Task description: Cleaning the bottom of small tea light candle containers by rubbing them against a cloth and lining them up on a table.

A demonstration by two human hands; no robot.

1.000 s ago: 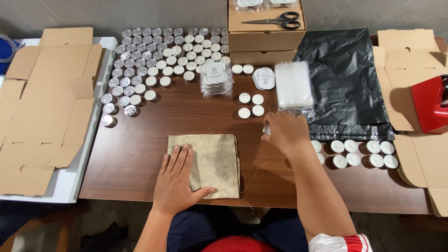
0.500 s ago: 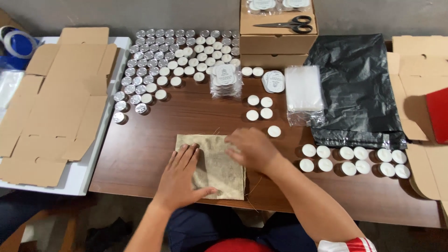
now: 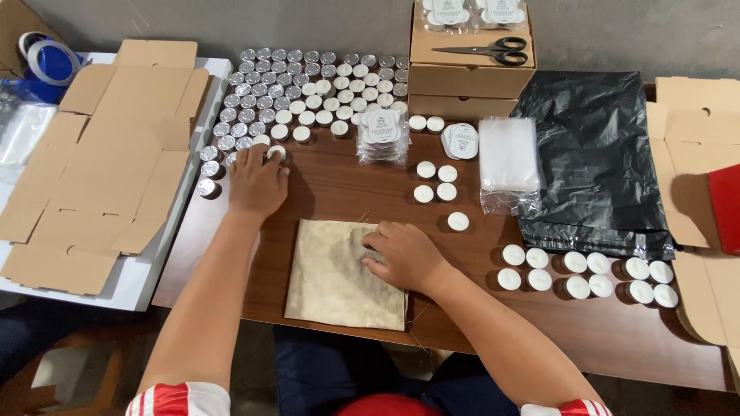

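With the left hand closing a narrow grip on one tealight in the packed cluster, neighbours could get knocked, while the right hand lies flat, gripping nothing, on the cloth pouch.

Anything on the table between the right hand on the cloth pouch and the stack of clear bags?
In the head view, one white tealight sits on the wood between the right hand and the clear bags; the rest of that stretch is bare table.
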